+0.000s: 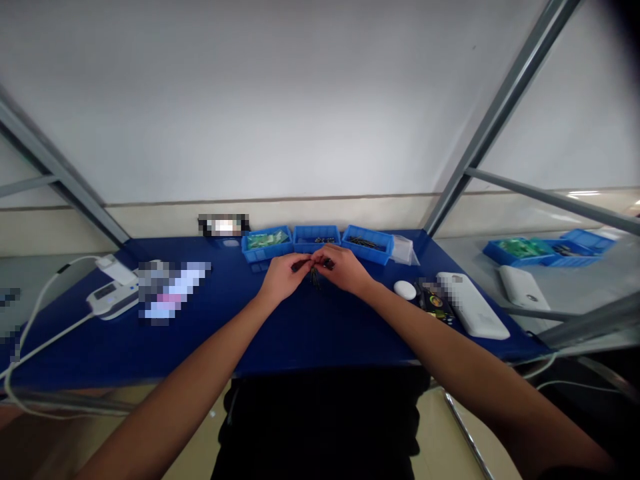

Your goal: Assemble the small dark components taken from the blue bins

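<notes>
My left hand [286,275] and my right hand [343,267] meet over the middle of the blue table, fingertips close together in a pinch. Between them is something small and dark, mostly covered by the fingers. Several thin dark rod-like pieces [315,277] show just below the fingertips; whether they are held or lie on the table I cannot tell. Behind the hands stand three blue bins: the left bin [267,252] with green-and-white packets, the middle bin [316,230] with small metallic parts, and the right bin [369,252] with thin dark pieces.
A clear plastic bag [404,250] lies beside the right bin. On the right are a round white case [405,290], a dark packet [435,301] and a white power bank [473,307]. A power strip [114,298] and a phone [175,292] lie left. Grey frame posts [493,120] flank the table.
</notes>
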The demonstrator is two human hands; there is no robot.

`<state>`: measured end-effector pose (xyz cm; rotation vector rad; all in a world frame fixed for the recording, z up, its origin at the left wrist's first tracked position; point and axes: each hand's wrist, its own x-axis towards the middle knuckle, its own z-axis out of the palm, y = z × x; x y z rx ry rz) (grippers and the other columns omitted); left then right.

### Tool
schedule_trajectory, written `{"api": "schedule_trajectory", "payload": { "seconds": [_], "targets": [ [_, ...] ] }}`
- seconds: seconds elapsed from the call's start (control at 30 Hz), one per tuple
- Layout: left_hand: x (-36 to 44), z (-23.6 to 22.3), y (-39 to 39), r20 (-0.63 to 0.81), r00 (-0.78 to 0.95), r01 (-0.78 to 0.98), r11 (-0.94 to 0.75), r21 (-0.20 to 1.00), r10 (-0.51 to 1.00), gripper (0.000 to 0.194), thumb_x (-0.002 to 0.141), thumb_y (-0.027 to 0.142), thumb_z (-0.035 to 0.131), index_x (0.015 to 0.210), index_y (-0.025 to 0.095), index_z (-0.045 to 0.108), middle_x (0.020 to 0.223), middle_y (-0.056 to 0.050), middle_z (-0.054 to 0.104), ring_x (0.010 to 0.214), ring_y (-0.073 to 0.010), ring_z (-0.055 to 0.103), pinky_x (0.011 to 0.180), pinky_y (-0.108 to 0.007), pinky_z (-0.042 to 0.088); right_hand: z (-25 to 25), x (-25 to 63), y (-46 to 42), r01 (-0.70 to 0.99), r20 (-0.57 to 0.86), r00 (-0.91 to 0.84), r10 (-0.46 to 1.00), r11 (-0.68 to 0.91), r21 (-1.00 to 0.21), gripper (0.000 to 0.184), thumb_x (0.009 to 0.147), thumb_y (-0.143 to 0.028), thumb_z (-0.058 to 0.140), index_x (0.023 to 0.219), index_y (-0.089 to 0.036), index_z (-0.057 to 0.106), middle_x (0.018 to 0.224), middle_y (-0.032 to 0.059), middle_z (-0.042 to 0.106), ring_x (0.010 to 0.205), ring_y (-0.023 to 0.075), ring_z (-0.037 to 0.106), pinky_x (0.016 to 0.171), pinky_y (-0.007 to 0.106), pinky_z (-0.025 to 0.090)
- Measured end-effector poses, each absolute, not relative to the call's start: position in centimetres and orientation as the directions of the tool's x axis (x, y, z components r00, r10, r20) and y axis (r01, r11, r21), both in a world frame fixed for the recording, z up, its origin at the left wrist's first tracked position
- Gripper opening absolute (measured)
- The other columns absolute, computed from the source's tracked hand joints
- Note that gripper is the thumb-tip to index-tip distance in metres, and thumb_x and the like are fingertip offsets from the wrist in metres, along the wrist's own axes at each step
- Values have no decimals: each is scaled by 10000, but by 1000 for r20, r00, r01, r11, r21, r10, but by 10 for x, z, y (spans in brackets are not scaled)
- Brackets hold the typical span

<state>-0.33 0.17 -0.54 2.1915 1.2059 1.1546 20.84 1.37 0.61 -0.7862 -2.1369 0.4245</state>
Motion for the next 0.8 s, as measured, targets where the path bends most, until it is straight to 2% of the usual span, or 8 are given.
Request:
{"api": "schedule_trajectory", "payload": {
  "seconds": [0.13, 0.27, 0.4, 0.53, 0.7, 0.8],
  "targets": [
    [-6, -6, 5, 488, 267, 500, -552, 667, 831, 216, 950, 293, 661, 1110, 260, 803, 1083, -35, 813, 952, -236, 772, 866, -359, 609, 4, 207, 14, 394, 585, -443, 680, 733, -554, 187, 925, -137, 585, 1035, -220, 712, 1007, 48, 742, 870, 168, 696, 792, 296, 564],
    [-7, -7, 6, 529, 284, 510, -593, 623, 800, 176, 916, 236, 695, 1049, 255, 809, 1064, -38, 808, 954, -225, 767, 881, -366, 612, 2, 207, 15, 383, 543, -383, 748, 663, -643, 103, 920, -219, 643, 997, -223, 712, 939, 23, 760, 808, 157, 710, 754, 281, 559],
    [-6, -11, 6, 503, 259, 465, -563, 683, 824, 179, 907, 211, 701, 1066, 244, 778, 1031, -31, 811, 927, -210, 780, 878, -357, 625, 1, 207, 16, 379, 506, -364, 782, 620, -687, 54, 876, -229, 688, 927, -218, 702, 864, 5, 758, 751, 149, 703, 740, 277, 554],
    [-5, -11, 6, 500, 259, 386, -563, 731, 826, 189, 925, 209, 679, 1105, 230, 731, 1099, -44, 804, 1024, -214, 776, 962, -378, 611, -3, 205, 17, 357, 501, -364, 785, 615, -704, 142, 830, -185, 684, 969, -219, 680, 877, 0, 748, 760, 143, 698, 734, 269, 552],
    [-3, -9, 5, 478, 231, 353, -531, 770, 847, 238, 924, 257, 700, 1160, 235, 685, 1082, -52, 808, 1032, -226, 775, 957, -381, 605, -4, 204, 17, 349, 535, -386, 751, 656, -669, 328, 812, -145, 661, 1129, -226, 684, 861, -10, 706, 739, 136, 667, 732, 265, 549],
    [-3, -7, 2, 496, 201, 418, -532, 736, 845, 194, 948, 362, 685, 1088, 232, 720, 1024, -46, 806, 938, -217, 774, 874, -339, 604, 1, 204, 16, 389, 580, -389, 716, 698, -601, 235, 850, -161, 645, 1059, -228, 728, 849, 6, 690, 724, 138, 638, 725, 270, 542]
  ]
}}
